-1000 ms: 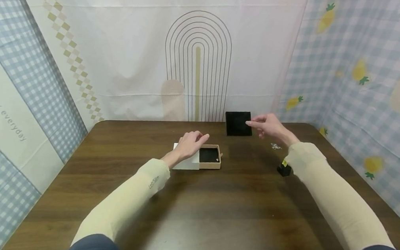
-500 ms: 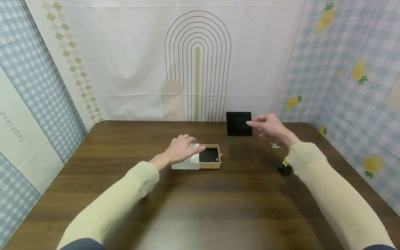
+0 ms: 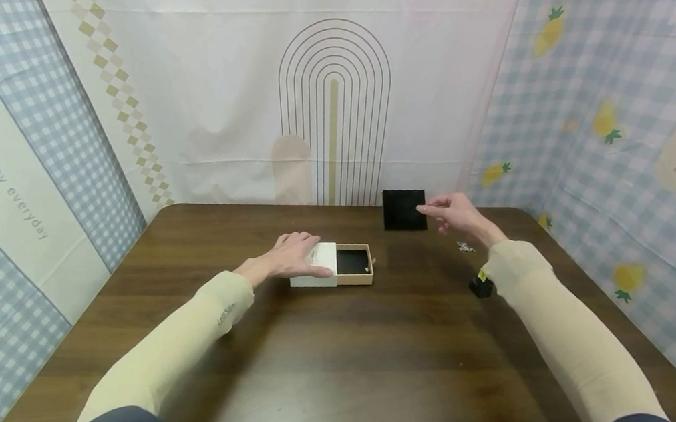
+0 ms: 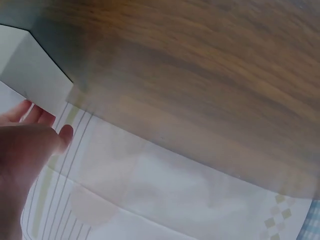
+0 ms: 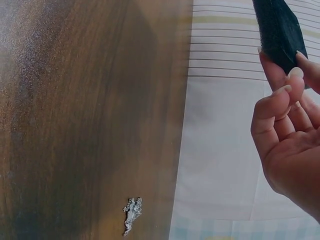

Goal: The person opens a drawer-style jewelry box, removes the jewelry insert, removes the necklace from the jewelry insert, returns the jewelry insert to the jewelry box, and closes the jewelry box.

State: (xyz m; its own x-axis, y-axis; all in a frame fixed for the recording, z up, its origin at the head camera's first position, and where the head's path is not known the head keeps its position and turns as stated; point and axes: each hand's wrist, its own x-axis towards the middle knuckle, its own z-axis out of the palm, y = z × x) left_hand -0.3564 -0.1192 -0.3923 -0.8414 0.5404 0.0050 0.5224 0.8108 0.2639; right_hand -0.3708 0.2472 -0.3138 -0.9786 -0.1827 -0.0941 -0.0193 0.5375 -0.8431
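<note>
Seen from the head, the left hand (image 3: 294, 256), fingers loosely spread, is over and partly hides one white-sleeved cardboard box (image 3: 331, 260); the right hand (image 3: 455, 214) pinches one square black pad (image 3: 403, 210). At the left wrist, the box is cut off, contact unclear. At the right wrist, one crinkled silvery clump (image 5: 132, 212) lies near that hand on the wood-grained surface (image 5: 100, 100).

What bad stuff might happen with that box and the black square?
The square might slip: the right hand pinches it by one edge.
The tray sticks partly out of its white cover; a nudge from the left hand might shift it.
</note>
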